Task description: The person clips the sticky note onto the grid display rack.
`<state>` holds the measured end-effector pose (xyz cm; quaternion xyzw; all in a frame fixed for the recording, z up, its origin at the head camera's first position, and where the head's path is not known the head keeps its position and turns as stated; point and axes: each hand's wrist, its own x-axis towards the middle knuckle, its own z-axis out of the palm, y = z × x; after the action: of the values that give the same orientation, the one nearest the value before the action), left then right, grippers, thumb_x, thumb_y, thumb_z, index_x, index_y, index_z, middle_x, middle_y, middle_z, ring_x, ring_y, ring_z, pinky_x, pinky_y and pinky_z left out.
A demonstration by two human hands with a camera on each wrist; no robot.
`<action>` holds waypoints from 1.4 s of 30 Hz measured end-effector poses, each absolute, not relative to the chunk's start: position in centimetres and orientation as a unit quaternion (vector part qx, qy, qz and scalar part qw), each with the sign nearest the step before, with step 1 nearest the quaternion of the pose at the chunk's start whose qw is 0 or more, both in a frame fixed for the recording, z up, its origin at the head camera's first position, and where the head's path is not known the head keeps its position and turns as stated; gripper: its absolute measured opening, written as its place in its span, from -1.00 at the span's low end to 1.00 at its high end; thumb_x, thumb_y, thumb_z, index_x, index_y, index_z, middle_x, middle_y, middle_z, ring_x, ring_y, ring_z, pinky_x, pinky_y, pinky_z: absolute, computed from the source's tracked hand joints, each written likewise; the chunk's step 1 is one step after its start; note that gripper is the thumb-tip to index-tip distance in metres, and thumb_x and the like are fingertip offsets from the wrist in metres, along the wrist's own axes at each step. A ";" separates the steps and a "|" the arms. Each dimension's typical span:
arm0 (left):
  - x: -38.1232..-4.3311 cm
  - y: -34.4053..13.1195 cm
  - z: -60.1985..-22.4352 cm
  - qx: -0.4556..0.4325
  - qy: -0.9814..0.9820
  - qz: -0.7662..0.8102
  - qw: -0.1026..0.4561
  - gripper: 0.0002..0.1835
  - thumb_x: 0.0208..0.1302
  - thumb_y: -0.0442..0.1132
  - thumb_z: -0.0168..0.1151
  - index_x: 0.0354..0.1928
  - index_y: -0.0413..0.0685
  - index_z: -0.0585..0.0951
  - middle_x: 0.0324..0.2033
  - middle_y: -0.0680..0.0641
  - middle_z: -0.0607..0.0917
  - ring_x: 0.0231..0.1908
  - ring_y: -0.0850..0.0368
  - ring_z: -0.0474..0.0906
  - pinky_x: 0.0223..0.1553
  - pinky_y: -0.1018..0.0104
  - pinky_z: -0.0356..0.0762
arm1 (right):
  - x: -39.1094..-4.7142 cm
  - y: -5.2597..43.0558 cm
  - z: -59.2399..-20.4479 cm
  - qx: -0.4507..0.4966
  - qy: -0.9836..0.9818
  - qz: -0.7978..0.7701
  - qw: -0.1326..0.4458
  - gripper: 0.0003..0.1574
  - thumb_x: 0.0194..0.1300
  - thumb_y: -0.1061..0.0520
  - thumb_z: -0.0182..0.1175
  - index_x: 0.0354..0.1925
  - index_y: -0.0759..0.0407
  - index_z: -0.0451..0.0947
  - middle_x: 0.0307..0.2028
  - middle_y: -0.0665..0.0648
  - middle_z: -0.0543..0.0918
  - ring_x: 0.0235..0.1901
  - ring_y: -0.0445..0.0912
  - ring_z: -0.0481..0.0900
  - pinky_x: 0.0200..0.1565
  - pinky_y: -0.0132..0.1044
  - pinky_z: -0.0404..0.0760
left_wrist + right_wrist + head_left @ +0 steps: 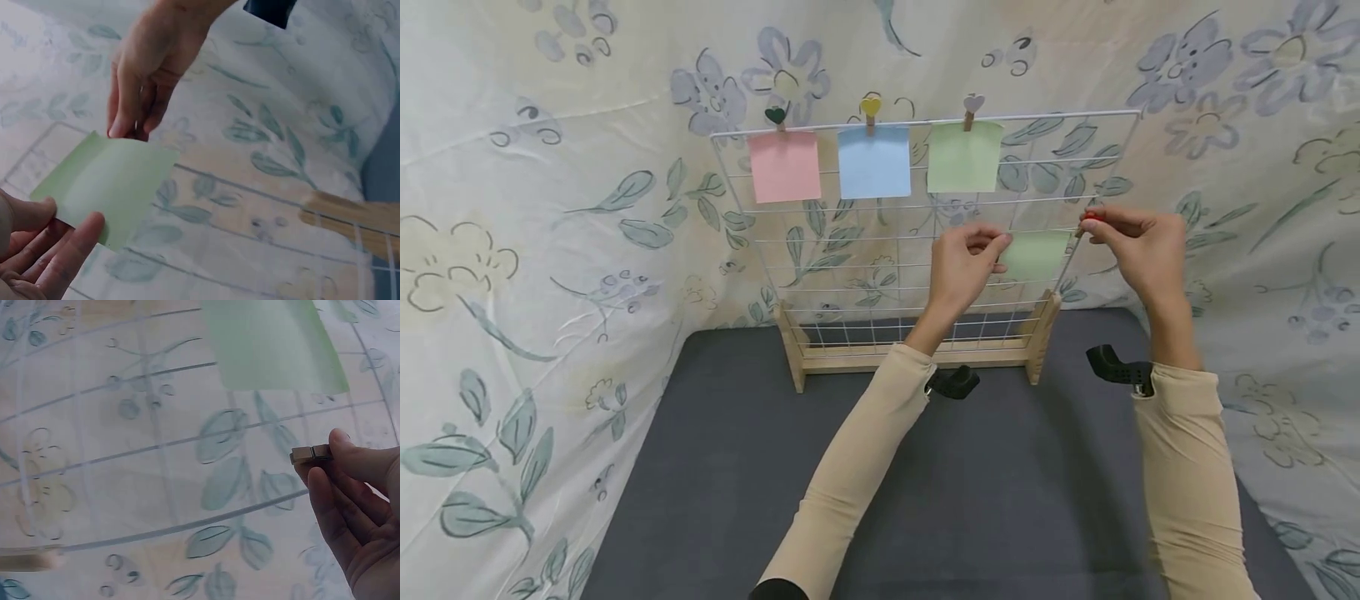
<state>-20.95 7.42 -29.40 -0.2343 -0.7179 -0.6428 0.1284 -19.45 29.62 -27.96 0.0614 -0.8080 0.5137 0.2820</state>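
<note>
A plain green paper note (1036, 257) is pinched along its left edge between the thumb and fingers of my left hand (962, 267), in front of the wire grid rack (857, 239). My right hand (1150, 250) holds a small wooden clothespin (306, 454) with a red top (1092, 217), near the rack's right side. In the right wrist view, the clothespin sits between thumb and fingers, apart from the green sheet. From the left wrist, the note (112, 181) looks slightly curved, and the right hand (150, 75) is just beyond its far edge.
Pink (784, 167), blue (875, 162) and green (964, 158) notes hang from the rack's top wire, each under a heart-topped clothespin. The rack's wooden base (917, 358) stands on a dark grey tabletop (985, 500). Floral cloth (587, 208) hangs behind and at the sides.
</note>
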 end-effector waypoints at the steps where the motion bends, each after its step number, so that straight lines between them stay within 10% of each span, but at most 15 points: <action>1: -21.0 7.6 -28.8 -0.233 -0.720 -0.640 0.131 -0.85 0.35 -0.34 0.25 -0.19 -0.32 0.69 -0.35 -0.19 0.74 -0.50 0.14 0.69 -0.44 0.48 0.71 | -19.6 29.6 -27.5 0.062 -0.806 0.515 0.286 -0.63 0.24 0.20 0.35 -0.04 0.42 0.67 -0.38 -0.32 0.67 -0.42 -0.38 0.66 -0.24 -0.66 0.62; 18: -22.5 9.4 -22.2 -0.174 -0.736 -0.624 0.196 -0.82 0.37 -0.28 0.25 -0.14 -0.26 0.72 -0.33 -0.11 0.78 -0.57 0.27 0.68 -0.48 0.62 0.64 | -21.5 27.7 -18.8 0.194 -0.685 0.576 0.401 -0.80 0.20 0.34 0.33 -0.23 0.50 0.70 -0.34 0.11 0.77 -0.41 -0.16 0.69 -0.56 -0.55 0.56; 42: -24.0 10.5 -19.5 -0.149 -0.734 -0.626 0.217 -0.81 0.37 -0.25 0.25 -0.14 -0.20 0.74 -0.30 -0.06 0.78 -0.61 0.31 0.65 -0.54 0.62 0.61 | -24.1 27.5 -15.1 0.192 -0.794 0.495 0.296 -0.83 0.25 0.22 0.31 -0.19 0.22 0.76 -0.29 -0.04 0.74 -0.39 -0.13 0.60 -0.61 -0.56 0.49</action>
<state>-24.02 10.51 -19.47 -0.1488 -0.7337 -0.6264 0.2172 -24.12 27.51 -15.08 0.1925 -0.7939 0.4952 0.2956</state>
